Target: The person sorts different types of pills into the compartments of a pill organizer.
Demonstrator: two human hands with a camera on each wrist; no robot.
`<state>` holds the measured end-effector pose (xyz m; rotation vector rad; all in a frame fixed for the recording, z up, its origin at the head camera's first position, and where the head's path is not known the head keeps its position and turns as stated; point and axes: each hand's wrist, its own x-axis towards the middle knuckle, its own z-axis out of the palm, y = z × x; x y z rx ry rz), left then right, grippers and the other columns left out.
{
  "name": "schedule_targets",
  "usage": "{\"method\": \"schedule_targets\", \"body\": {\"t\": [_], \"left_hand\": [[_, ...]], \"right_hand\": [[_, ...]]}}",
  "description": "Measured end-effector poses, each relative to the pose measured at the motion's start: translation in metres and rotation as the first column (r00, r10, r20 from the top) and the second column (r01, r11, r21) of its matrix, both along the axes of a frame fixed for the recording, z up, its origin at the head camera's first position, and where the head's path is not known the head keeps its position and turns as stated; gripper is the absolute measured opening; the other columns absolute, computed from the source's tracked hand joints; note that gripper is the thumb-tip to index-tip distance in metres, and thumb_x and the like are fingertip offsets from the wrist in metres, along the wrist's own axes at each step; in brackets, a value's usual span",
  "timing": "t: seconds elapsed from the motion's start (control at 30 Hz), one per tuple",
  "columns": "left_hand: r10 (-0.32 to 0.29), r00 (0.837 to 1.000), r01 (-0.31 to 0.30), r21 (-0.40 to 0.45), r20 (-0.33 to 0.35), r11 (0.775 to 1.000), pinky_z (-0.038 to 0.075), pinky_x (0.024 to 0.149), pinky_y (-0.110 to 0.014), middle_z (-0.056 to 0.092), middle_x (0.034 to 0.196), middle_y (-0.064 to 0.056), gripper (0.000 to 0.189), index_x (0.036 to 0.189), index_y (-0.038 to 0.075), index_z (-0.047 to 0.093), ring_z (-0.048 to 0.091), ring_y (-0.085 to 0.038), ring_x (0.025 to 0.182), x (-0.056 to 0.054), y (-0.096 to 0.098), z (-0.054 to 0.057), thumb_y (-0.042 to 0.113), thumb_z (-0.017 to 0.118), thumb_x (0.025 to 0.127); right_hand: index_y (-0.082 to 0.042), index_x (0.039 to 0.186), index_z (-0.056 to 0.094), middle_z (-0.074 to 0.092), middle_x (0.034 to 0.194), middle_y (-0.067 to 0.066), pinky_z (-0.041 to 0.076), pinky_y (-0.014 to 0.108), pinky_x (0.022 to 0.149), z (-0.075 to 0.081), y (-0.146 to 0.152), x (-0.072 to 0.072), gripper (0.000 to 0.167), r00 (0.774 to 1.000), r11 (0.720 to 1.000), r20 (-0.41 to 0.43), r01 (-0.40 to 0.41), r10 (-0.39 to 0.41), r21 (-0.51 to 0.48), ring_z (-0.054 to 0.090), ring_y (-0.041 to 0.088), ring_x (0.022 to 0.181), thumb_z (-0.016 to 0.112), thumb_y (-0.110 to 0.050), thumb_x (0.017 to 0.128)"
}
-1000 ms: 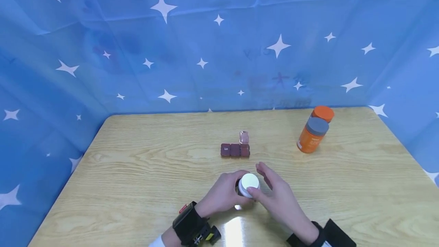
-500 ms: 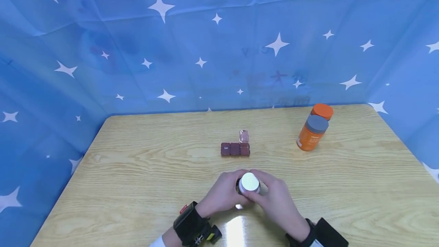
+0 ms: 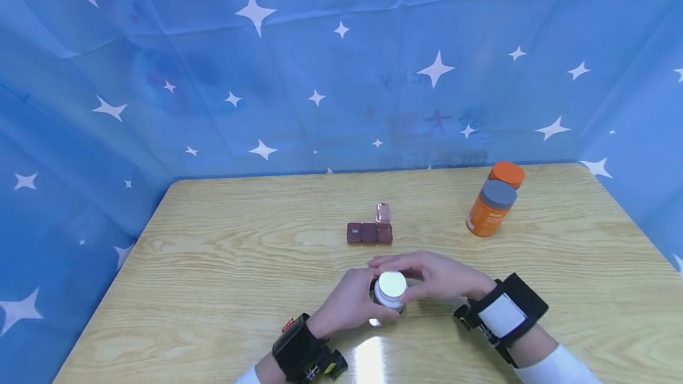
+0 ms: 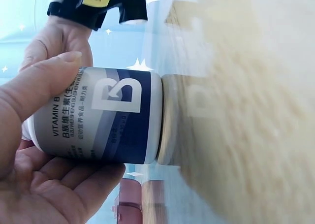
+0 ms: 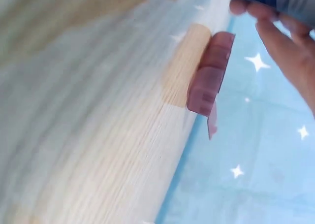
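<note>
1. The white bottle is standing on the table at the lower middle of the head frame, its white cap facing up, with no gap showing beneath it

2. The right hand has just been swinging round the cap: half a second ago its forearm was rising from the bottom edge, and now it is coming in from the lower right; this is probably a turning of the cap, which is seemingly staying on so far

3. That hand is curling thumb and fingers about the cap, though how hard they are pinching, I cannot tell

4. The left hand is keeping its place, wrapping the bottle's body with thumb and fingers and likely steadying it

5. The bottle is showing a smooth, rounded cylinder, its label fading from pale grey to deep blue under a bold B

6. Above it, small glossy maroon blocks are sitting in a row, a pinkish translucent piece adjoining the right end

7. Toward the right, an orange jar with a ridged grey lid is partly hiding an orange-lidded container

8. The pale, wood-grained table is reflecting light, and a creased blue star-printed cloth is filling the upper frame
</note>
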<state>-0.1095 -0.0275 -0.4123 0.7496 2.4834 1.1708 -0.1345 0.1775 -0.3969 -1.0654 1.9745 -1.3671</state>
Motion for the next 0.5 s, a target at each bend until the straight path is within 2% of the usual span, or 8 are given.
{"method": "schedule_targets", "body": {"t": [0.1,0.17,0.23,0.3,0.33,0.37,0.43,0.5], "left_hand": [[0.003,1.000,-0.003,-0.001,0.002,1.000,0.045,0.075,-0.016,0.069,0.096,0.002,0.047,0.106,0.010,0.063,0.059,-0.002,0.087,0.000,0.001,-0.001,0.023,0.083,0.064],[0.000,1.000,0.000,-0.002,-0.004,1.000,0.045,0.077,-0.016,0.069,0.097,0.003,0.048,0.107,0.011,0.064,0.059,-0.001,0.088,0.000,0.001,-0.001,0.023,0.083,0.064],[-0.006,1.000,0.007,0.002,-0.015,1.000,0.045,0.078,-0.016,0.069,0.099,0.003,0.048,0.108,0.012,0.063,0.059,-0.002,0.089,0.000,0.002,-0.001,0.024,0.082,0.065],[-0.015,0.999,0.016,0.004,-0.032,1.000,0.045,0.079,-0.016,0.069,0.100,0.003,0.047,0.109,0.013,0.063,0.060,-0.002,0.091,0.000,0.002,-0.002,0.025,0.081,0.067],[-0.018,0.999,0.019,0.007,-0.040,1.000,0.045,0.080,-0.016,0.069,0.100,0.003,0.046,0.110,0.014,0.063,0.060,-0.002,0.091,-0.001,0.002,-0.002,0.025,0.080,0.068],[-0.020,0.999,0.020,0.005,-0.050,1.000,0.045,0.080,-0.016,0.069,0.100,0.003,0.045,0.110,0.014,0.063,0.060,-0.002,0.091,-0.001,0.002,-0.002,0.024,0.080,0.069],[-0.016,0.998,0.016,0.000,-0.066,1.000,0.045,0.080,-0.016,0.069,0.100,0.002,0.043,0.110,0.014,0.063,0.060,-0.003,0.092,0.000,0.002,-0.003,0.023,0.078,0.071],[-0.009,0.996,0.008,-0.011,-0.087,1.000,0.046,0.082,-0.017,0.069,0.101,0.001,0.042,0.110,0.013,0.063,0.061,-0.005,0.093,0.000,0.002,-0.002,0.018,0.077,0.071]], "right_hand": [[-0.006,0.130,0.052,0.040,0.143,0.018,0.031,0.019,0.106,0.000,0.001,-0.004,0.048,0.997,0.997,0.038,-0.063,0.064,-0.036,0.034,-0.005,0.131,0.065,-0.013,0.085],[-0.005,0.134,0.047,0.039,0.143,0.020,0.031,0.020,0.106,-0.001,0.001,-0.002,0.054,0.998,0.997,0.026,-0.054,0.055,-0.046,0.035,-0.003,0.131,0.066,-0.012,0.084],[-0.007,0.138,0.041,0.038,0.144,0.019,0.032,0.021,0.106,-0.001,0.000,0.005,0.063,1.000,0.999,0.008,0.017,-0.016,-0.033,0.035,0.001,0.132,0.068,-0.014,0.082],[-0.007,0.141,0.036,0.040,0.144,0.015,0.035,0.028,0.107,0.000,-0.005,0.017,0.073,0.986,0.987,-0.048,0.159,-0.158,0.005,0.036,0.009,0.133,0.072,-0.019,0.079],[-0.007,0.142,0.035,0.041,0.144,0.014,0.036,0.032,0.106,0.001,-0.009,0.024,0.078,0.964,0.967,-0.085,0.254,-0.251,0.032,0.038,0.014,0.133,0.075,-0.023,0.077],[-0.006,0.141,0.035,0.044,0.141,0.013,0.038,0.037,0.105,0.003,-0.014,0.031,0.080,0.930,0.934,-0.133,0.354,-0.344,0.058,0.041,0.019,0.131,0.076,-0.027,0.076],[-0.003,0.137,0.040,0.050,0.136,0.014,0.040,0.046,0.101,0.006,-0.026,0.046,0.082,0.822,0.828,-0.239,0.551,-0.516,0.108,0.046,0.028,0.126,0.077,-0.036,0.072],[0.000,0.131,0.046,0.056,0.128,0.016,0.043,0.048,0.097,0.008,-0.038,0.059,0.081,0.707,0.707,-0.332,0.692,-0.624,0.146,0.051,0.032,0.120,0.078,-0.041,0.069]]}}
